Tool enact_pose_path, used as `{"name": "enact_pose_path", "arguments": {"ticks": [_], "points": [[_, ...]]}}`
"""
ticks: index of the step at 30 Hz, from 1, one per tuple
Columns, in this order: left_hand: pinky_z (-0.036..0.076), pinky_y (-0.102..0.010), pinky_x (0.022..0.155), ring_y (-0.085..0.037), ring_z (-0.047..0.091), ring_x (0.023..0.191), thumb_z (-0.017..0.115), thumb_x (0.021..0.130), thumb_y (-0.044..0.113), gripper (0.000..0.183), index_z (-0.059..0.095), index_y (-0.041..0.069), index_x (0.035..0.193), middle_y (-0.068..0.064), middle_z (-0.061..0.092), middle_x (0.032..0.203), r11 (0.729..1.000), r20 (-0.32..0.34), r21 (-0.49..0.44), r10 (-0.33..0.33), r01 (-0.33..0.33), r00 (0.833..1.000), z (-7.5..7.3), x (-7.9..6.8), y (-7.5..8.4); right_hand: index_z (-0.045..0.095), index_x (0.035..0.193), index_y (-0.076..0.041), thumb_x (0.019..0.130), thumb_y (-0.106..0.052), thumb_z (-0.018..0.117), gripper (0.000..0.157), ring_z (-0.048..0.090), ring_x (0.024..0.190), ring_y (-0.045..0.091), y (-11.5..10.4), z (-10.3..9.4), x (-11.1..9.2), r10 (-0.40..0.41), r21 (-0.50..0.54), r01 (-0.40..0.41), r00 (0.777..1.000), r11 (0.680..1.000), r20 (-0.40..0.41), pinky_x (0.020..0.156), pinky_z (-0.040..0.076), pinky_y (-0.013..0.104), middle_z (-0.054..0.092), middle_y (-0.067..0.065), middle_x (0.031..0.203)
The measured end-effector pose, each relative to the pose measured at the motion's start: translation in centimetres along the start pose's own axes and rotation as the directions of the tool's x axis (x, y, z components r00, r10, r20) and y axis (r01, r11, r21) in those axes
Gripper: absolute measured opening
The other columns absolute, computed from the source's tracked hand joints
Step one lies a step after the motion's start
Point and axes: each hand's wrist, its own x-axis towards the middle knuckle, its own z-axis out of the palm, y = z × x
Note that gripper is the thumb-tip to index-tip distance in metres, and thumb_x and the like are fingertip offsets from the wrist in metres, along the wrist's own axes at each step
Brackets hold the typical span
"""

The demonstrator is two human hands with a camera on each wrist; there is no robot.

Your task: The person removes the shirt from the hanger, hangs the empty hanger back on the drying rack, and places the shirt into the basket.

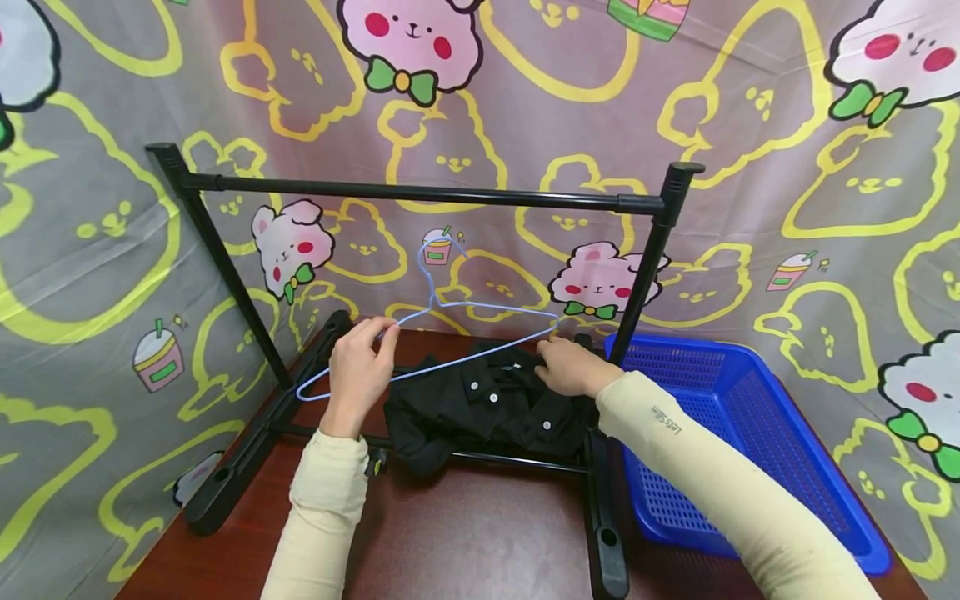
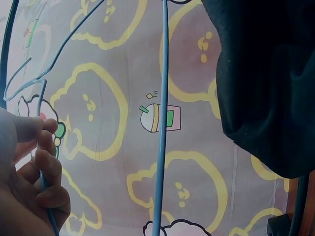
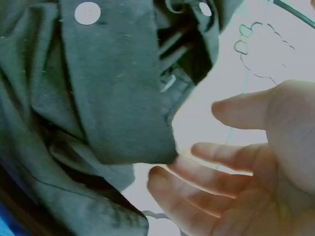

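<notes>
My left hand [image 1: 358, 371] pinches one arm of a light-blue wire hanger [image 1: 480, 357], its hook pointing up and away. In the left wrist view, thumb and fingers [image 2: 47, 162] curl round the wire. A black button-up shirt [image 1: 450, 408] with white buttons lies crumpled below and behind the hanger. Beside the shirt's right side is my right hand [image 1: 573, 367], near the hanger's right corner. The right wrist view has its thumb and fingers [image 3: 236, 110] spread apart, fingertips right at the edge of the shirt [image 3: 118, 108].
A black metal rack [image 1: 427, 193] stands around the work, its top bar beyond the hanger and its feet on the brown table [image 1: 465, 533]. To the right sits a blue plastic basket [image 1: 750, 400]. Behind hangs a patterned curtain [image 1: 517, 108].
</notes>
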Motion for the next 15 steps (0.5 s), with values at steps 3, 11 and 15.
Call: {"name": "enact_pose_path", "arguments": {"ticks": [3,11,15], "points": [[0.044,-0.042,0.059,-0.029,0.061,0.071,0.063,0.09,0.015,0.011,0.07,0.007,0.092,-0.007,0.067,0.084,1.0,-0.003,-0.003,-0.001,0.001,1.0,-0.1,0.0,0.0,0.057,0.114,0.005,0.094,-0.018,0.056,0.031,0.057,0.098,0.031,-0.2,-0.5,0.0,-0.013,0.005,0.013,0.997,1.0,-0.076,0.085,0.045,0.045,0.059,0.018,0.103],[0.045,-0.043,0.059,-0.028,0.061,0.071,0.064,0.09,0.016,0.012,0.071,0.006,0.092,-0.007,0.067,0.085,1.0,0.003,0.003,0.0,0.0,1.0,0.0,-0.2,0.3,0.06,0.092,-0.004,0.094,-0.02,0.057,0.017,0.053,0.073,0.021,-0.8,-1.4,0.2,-0.002,0.028,0.009,0.968,1.0,-0.25,0.068,0.046,0.038,0.054,0.007,0.081],[0.044,-0.041,0.057,-0.027,0.06,0.068,0.064,0.09,0.016,0.011,0.071,0.008,0.092,-0.006,0.066,0.083,1.0,0.017,0.011,-0.008,0.008,1.0,0.1,-0.3,0.3,0.061,0.091,-0.004,0.093,-0.022,0.058,0.019,0.054,0.073,0.022,-1.1,-1.6,0.5,-0.002,-0.005,0.0,0.933,1.0,-0.361,0.067,0.047,0.038,0.054,0.007,0.083]]}}
